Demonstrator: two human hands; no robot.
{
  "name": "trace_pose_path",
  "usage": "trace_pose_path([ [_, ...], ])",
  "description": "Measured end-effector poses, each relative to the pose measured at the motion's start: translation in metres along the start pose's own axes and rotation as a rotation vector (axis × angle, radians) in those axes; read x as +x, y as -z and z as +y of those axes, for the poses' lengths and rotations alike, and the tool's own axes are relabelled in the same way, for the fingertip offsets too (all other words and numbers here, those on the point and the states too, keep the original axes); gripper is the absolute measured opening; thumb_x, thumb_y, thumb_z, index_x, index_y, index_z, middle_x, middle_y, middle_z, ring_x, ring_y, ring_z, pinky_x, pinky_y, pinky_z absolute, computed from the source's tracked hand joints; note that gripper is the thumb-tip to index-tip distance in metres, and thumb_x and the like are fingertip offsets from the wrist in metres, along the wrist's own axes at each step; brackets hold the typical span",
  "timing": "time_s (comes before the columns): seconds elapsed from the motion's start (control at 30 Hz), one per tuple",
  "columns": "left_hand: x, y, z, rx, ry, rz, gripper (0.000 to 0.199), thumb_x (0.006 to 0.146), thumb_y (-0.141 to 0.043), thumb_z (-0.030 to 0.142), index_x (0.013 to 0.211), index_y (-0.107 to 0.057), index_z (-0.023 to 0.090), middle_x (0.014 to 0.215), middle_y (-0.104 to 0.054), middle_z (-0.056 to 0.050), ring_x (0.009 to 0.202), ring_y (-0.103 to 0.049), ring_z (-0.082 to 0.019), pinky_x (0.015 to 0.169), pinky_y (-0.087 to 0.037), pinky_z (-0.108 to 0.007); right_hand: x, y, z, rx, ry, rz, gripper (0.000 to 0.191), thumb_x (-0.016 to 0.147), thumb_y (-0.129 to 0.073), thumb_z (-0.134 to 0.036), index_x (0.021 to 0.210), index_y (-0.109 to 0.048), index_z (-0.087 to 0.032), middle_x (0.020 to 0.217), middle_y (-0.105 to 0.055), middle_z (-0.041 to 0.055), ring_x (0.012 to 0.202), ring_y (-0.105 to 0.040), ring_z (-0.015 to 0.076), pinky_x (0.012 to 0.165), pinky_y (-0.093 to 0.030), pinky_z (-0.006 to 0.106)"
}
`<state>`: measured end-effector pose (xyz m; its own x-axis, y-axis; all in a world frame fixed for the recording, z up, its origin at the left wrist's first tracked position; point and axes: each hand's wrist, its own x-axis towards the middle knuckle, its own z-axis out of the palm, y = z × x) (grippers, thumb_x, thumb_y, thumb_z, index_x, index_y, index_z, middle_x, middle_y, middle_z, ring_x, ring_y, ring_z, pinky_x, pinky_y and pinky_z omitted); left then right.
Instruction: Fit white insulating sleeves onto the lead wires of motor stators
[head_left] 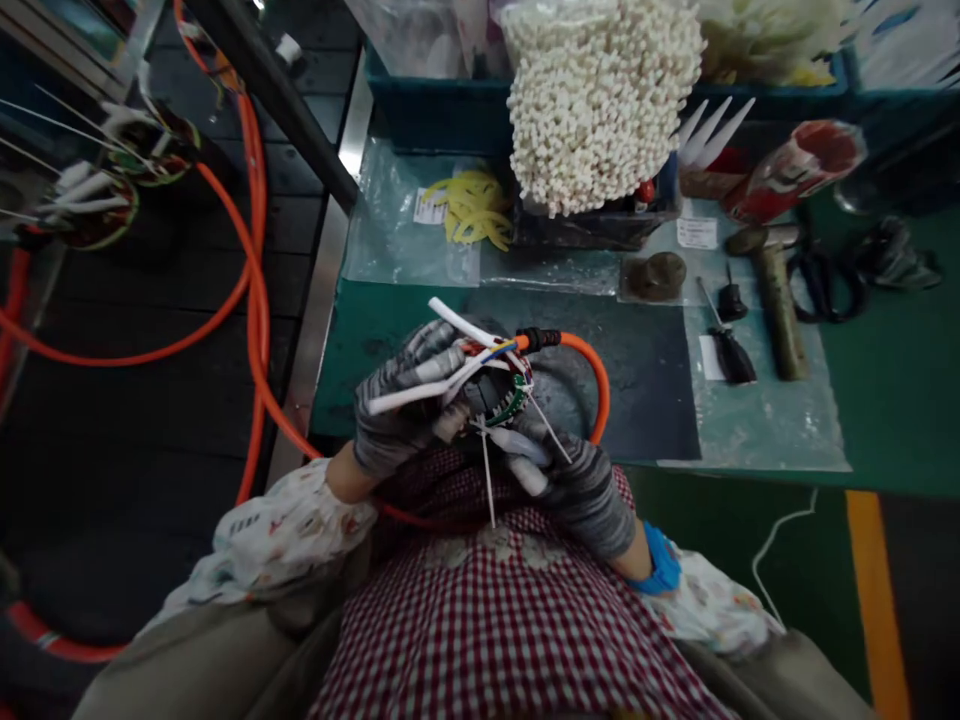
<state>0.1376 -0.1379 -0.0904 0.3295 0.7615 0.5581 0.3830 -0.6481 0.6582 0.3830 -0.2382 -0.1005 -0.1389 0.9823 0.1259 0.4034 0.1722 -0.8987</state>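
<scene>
A motor stator [510, 405] with a green rim is held over the table's front edge, close to my body. White sleeved leads [412, 393] and an orange cable [596, 375] come out of its top. My left hand [405, 405], in a grey striped glove, is closed around its left side, fingers among the leads. On the lower right, my right hand [581, 490], gloved alike, is closed on a pale plastic piece [519, 446] against the rim; its full shape is hidden. Two thin white cable ties [489, 480] stick out from the stator.
Behind lie yellow sleeves [476, 205] and a bag of small white pieces [600, 110]. To the right are a hammer [780, 300], a screwdriver [731, 345], scissors [825, 285] and white pointed plastic blades [716, 135]. Orange cables [255, 260] hang at left beside more stators [97, 205].
</scene>
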Motion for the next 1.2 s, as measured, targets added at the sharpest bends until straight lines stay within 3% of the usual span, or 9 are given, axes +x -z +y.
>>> trace_pose_path([
  [0.07,-0.011,0.007,0.009,0.100,-0.076,-0.055,0.052,0.106,-0.075,0.044,0.156,-0.063,0.040,0.149,-0.077,-0.004,0.146,-0.069,-0.032,0.129,-0.057,-0.058,0.000,0.009,-0.005,-0.038,0.001,-0.055,0.032,0.104,-0.074,-0.037,0.134,-0.084,-0.031,0.120,-0.090,0.0055,0.097,-0.089,0.0280,0.082,-0.075,0.037],
  [0.2,-0.023,0.019,0.019,0.218,-0.147,-0.156,0.043,0.112,-0.065,0.044,0.155,-0.061,0.043,0.147,-0.078,0.000,0.146,-0.069,-0.027,0.132,-0.053,-0.058,0.003,0.018,-0.013,-0.219,0.104,0.050,0.024,0.099,-0.080,-0.042,0.119,-0.089,-0.030,0.105,-0.091,0.0064,0.078,-0.086,0.0288,0.067,-0.072,0.039],
  [0.4,-0.027,0.016,0.024,0.208,-0.174,-0.144,0.053,0.112,-0.067,0.037,0.163,-0.056,0.040,0.150,-0.076,-0.002,0.149,-0.067,-0.027,0.136,-0.049,-0.054,0.014,0.018,-0.020,-0.291,0.210,0.097,0.021,0.099,-0.078,-0.044,0.106,-0.088,-0.027,0.076,-0.083,0.0038,0.063,-0.078,0.0258,0.056,-0.065,0.038],
  [0.53,-0.021,0.015,0.024,0.194,-0.144,-0.174,0.053,0.111,-0.068,0.039,0.163,-0.056,0.041,0.155,-0.073,-0.001,0.150,-0.066,-0.029,0.136,-0.049,-0.057,0.014,0.021,-0.018,-0.284,0.239,0.119,0.015,0.101,-0.078,-0.038,0.109,-0.087,-0.029,0.092,-0.088,0.0039,0.074,-0.082,0.0259,0.065,-0.068,0.038],
  [0.63,-0.007,0.012,0.025,0.233,-0.195,-0.197,0.046,0.113,-0.063,0.043,0.159,-0.059,0.040,0.155,-0.073,-0.001,0.150,-0.066,-0.027,0.136,-0.050,-0.053,0.011,0.030,-0.014,-0.304,0.240,0.133,0.014,0.100,-0.079,-0.040,0.110,-0.087,-0.034,0.089,-0.086,0.0026,0.071,-0.078,0.0252,0.064,-0.065,0.038],
  [0.8,0.038,0.000,0.036,0.282,-0.181,-0.319,0.041,0.116,-0.056,0.039,0.154,-0.065,0.028,0.156,-0.072,-0.007,0.151,-0.065,-0.029,0.130,-0.054,-0.050,0.018,0.055,-0.012,-0.455,-0.011,0.108,0.029,0.098,-0.079,-0.059,0.093,-0.084,-0.031,0.072,-0.077,0.0048,0.060,-0.066,0.0245,0.056,-0.050,0.038],
  [0.93,0.070,-0.013,0.040,0.304,-0.104,-0.405,0.040,0.115,-0.057,0.043,0.149,-0.072,0.028,0.156,-0.072,-0.004,0.150,-0.066,-0.030,0.128,-0.057,-0.049,0.030,0.063,-0.018,-0.555,0.060,0.096,0.039,0.102,-0.070,-0.059,0.084,-0.081,-0.026,0.066,-0.074,0.0042,0.054,-0.064,0.0214,0.053,-0.042,0.036],
  [1.1,0.097,-0.028,0.043,0.332,-0.019,-0.462,0.043,0.116,-0.049,0.050,0.135,-0.079,0.026,0.136,-0.081,-0.006,0.137,-0.074,-0.034,0.120,-0.061,-0.055,0.038,0.066,-0.021,-0.659,0.119,0.206,0.032,0.099,-0.071,-0.050,0.081,-0.080,-0.025,0.061,-0.072,0.0032,0.052,-0.062,0.0201,0.051,-0.039,0.035],
  [1.2,0.113,-0.035,0.049,0.472,0.106,-0.563,0.046,0.116,-0.045,0.052,0.126,-0.081,0.025,0.118,-0.083,-0.010,0.116,-0.080,-0.034,0.107,-0.065,-0.052,0.044,0.070,-0.013,-0.625,0.081,0.210,0.026,0.100,-0.071,-0.045,0.095,-0.085,-0.024,0.083,-0.085,0.0062,0.067,-0.075,0.0233,0.060,-0.051,0.035],
])
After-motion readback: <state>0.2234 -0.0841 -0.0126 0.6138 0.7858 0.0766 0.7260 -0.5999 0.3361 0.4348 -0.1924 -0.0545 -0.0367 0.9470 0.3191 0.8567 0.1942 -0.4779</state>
